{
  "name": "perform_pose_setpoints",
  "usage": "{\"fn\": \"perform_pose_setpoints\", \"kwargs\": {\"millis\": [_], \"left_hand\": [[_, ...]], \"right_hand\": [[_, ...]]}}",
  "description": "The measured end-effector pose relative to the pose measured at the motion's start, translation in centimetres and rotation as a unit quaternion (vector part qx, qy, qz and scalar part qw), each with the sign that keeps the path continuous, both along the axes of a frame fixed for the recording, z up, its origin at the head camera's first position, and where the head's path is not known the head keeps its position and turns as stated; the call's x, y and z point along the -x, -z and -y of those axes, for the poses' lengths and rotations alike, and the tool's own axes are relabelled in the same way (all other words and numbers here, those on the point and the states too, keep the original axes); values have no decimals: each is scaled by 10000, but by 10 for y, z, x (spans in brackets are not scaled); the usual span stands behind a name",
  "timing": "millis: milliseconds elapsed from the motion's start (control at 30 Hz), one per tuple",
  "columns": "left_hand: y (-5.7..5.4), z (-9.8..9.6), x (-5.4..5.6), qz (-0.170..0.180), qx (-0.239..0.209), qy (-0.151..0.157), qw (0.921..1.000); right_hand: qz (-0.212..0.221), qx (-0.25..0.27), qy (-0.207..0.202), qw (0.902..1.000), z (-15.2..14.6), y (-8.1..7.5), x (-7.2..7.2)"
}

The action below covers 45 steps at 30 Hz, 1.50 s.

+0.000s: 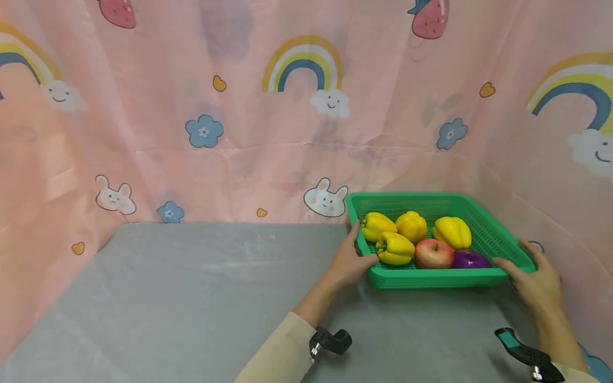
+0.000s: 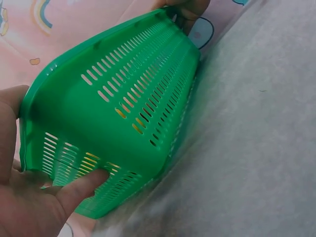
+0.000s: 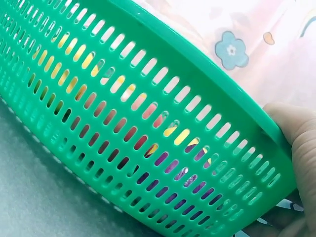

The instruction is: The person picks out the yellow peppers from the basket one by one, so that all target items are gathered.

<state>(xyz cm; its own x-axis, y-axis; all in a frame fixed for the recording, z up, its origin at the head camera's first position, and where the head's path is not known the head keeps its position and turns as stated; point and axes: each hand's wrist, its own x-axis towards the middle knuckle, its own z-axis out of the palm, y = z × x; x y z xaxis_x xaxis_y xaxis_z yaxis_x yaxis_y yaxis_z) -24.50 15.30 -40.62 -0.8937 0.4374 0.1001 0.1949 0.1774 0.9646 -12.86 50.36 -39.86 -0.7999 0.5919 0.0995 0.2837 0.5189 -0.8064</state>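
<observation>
A green plastic basket [image 1: 436, 277] with slotted walls stands at the right of the table, close to its back. Inside it lie several yellow bell peppers [image 1: 395, 248], a red apple [image 1: 433, 254] and a glossy purple rounded item [image 1: 471, 259]. My left hand [image 1: 351, 256] grips the basket's left end, thumb over the front corner of the rim; in the left wrist view its fingers [image 2: 81, 189] press against the slotted wall. At the opposite end my right hand [image 1: 540, 276] holds the right front corner, its thumb [image 3: 291, 118] on the rim and other fingers under it.
A grey cloth-covered table [image 1: 191, 298] stretches left of the basket. Pink curtain [image 1: 268, 159] printed with rainbows and rabbits hangs behind and along the right, close to the basket and my right hand. Both wrists wear dark camera straps [image 1: 330, 340].
</observation>
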Motion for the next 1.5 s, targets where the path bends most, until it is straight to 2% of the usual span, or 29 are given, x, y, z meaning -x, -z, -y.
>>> {"fn": "perform_pose_setpoints", "kwargs": {"millis": [133,267,367,467,600,667,700,833,900,1067,1233,1500], "left_hand": [[-6,6,1,-75,38,-39,10000],[-12,16,4,-178,13,-4,9998],[-17,27,5,-200,-166,79,9996],[-23,39,6,-187,-365,207,9989],[-29,61,7,-180,-455,314,9983],[-31,71,8,-174,-448,307,9984],[-32,77,8,-166,-454,298,9984],[-34,99,8,-142,-441,131,9988],[-33,111,9,-144,-419,33,9990],[-28,144,14,-264,-379,-210,9987],[-22,179,20,-330,-318,-394,9982],[-22,230,28,-398,-189,-689,9966]], "right_hand": [[67,141,171,9997,3,-1,2],[213,223,158,9994,9,-3,4],[134,278,-56,9995,14,-5,5],[-137,492,-321,9982,21,-8,7],[-637,1221,-808,9872,34,-11,14],[-745,1394,-957,9828,43,-12,17],[-720,1347,-1046,9827,47,-13,19],[-375,595,-1208,9902,67,-15,26],[-253,391,-1324,9901,79,-15,30],[-148,537,-1757,9829,109,-16,35],[205,504,-2015,9780,143,-21,37],[360,870,-2385,9666,192,-22,44]]}}
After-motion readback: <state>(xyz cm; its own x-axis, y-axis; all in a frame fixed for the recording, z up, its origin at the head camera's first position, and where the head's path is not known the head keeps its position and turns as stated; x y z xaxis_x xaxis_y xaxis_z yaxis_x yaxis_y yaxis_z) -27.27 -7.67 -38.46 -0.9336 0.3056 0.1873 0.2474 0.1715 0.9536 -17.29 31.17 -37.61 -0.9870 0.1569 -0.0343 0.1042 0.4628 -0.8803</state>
